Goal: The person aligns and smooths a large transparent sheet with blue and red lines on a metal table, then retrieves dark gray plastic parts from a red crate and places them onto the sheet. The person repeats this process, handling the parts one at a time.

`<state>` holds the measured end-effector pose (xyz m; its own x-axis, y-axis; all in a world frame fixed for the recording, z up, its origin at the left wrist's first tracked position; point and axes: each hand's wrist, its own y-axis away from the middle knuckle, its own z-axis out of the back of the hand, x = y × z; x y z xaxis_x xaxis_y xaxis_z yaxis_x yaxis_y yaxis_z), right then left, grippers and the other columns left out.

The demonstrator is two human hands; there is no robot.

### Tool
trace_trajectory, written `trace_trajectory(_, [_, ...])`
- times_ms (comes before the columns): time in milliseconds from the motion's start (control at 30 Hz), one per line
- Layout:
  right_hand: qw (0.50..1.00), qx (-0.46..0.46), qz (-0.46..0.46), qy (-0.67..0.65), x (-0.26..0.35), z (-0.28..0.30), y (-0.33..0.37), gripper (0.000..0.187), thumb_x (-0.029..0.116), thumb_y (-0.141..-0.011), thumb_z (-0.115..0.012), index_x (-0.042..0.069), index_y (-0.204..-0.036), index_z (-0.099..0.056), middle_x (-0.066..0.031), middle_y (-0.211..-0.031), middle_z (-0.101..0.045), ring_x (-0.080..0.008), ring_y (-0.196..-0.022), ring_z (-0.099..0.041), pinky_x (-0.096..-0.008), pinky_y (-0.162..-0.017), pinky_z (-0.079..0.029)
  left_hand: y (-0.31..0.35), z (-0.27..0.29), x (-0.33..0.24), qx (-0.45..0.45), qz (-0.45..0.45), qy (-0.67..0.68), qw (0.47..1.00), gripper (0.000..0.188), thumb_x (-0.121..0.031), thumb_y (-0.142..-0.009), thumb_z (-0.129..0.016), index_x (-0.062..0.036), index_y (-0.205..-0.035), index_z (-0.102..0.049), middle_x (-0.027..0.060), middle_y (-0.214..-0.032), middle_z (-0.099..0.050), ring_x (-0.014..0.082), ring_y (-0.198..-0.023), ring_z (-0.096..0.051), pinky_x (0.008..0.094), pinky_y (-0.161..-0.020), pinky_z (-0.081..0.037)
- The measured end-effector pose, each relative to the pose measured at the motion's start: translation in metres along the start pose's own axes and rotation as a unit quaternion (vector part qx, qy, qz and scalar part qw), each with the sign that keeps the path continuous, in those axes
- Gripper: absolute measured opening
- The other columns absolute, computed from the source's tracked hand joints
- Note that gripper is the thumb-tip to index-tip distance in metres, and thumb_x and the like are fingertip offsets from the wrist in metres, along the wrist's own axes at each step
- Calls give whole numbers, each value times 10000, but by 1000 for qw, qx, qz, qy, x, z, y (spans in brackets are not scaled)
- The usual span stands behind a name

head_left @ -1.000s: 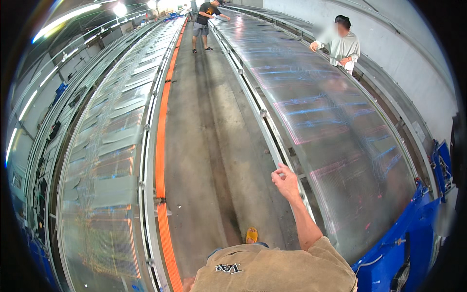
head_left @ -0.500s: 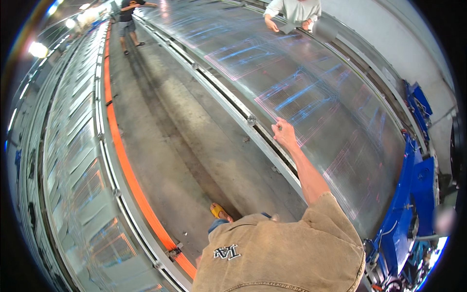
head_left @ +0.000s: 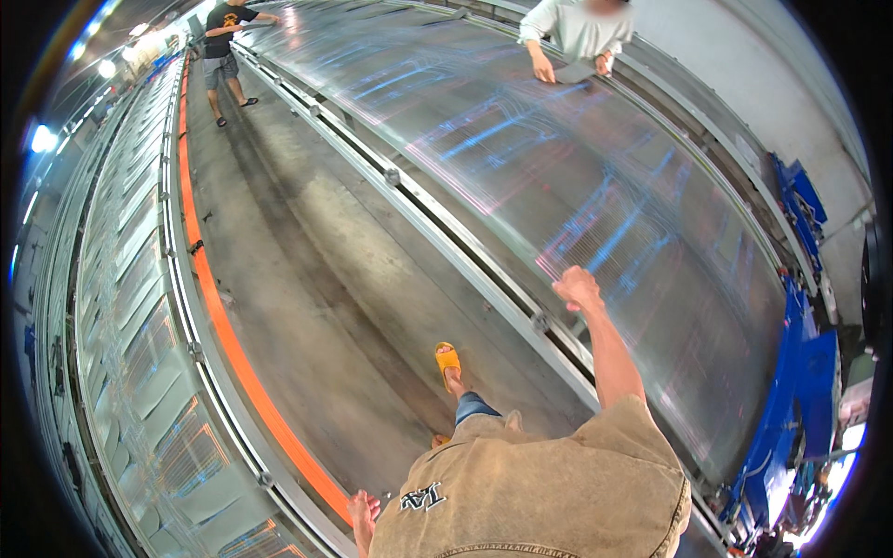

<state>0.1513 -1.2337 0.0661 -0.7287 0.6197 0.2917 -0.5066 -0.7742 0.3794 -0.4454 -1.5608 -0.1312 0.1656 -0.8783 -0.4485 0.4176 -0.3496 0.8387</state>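
Note:
My right hand is out over the near edge of a long table whose grey surface carries blue and pink printed lines. Its fingers are curled in, and whatever they may hold is hidden. Low by my left side, my left hand hangs close to an orange strip. Its fingers are loosely bent and slightly apart, with nothing visible in them. A metal rail with round knobs runs along the table's edge, below my right forearm.
A person across the table handles a dark grey flat piece. Another person stands far up the aisle, one arm over the table. A second long table runs on the left. Blue metal frames stand at right.
I have stepped forward along the aisle, a yellow sandal now farther out in view. My left hand has come into view. My right hand's fingers look more tightly curled.

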Motion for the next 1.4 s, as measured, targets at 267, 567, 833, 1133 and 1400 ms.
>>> trace_trajectory(267, [924,-179,311,-131,175,-20,-158,250,246,-755,-678,19,-712,-585,-253,-1215,-578,-368,-1038,-602,-444,-834,-491,-105,-26,26,-78,-46,-47,995,338,-346,-889,-639,-21,-806,-686,40,-699,-640,152,-664,-604,301,-644,-486])
trace_trajectory(567, [957,-95,265,-74,301,-49,-281,242,224,-745,-673,-12,-771,-630,-272,-1214,-573,-402,-1005,-609,-471,-803,-496,-45,-102,-198,2,-103,51,993,330,-237,-916,-619,42,-1087,-578,136,-871,-641,222,-760,-660,336,-658,-558])
trace_trajectory(833, [953,-48,295,-55,428,-12,-290,240,210,-719,-675,-21,-759,-623,-240,-1000,-632,-390,-968,-617,-460,-769,-514,-159,-79,-136,-2,-157,-60,986,293,-297,-895,-630,-6,-920,-623,71,-745,-625,196,-703,-631,327,-574,-525])
trace_trajectory(1133, [936,-91,315,-127,598,-77,-406,311,299,-732,-721,11,-779,-612,-301,-1407,-403,-373,-1327,-398,-414,-1055,-349,-261,-58,-323,90,-114,34,989,245,-315,-904,-613,-74,-857,-607,40,-727,-615,149,-678,-624,303,-560,-508])
trace_trajectory(1400, [980,-62,188,5,675,-72,-468,337,208,-752,-657,2,-1018,-667,-233,-1267,-556,-341,-1057,-615,-404,-870,-515,-283,2,-597,-104,-154,172,967,176,-291,-941,-571,-117,-961,-563,23,-772,-616,118,-597,-624,286,-455,-494])
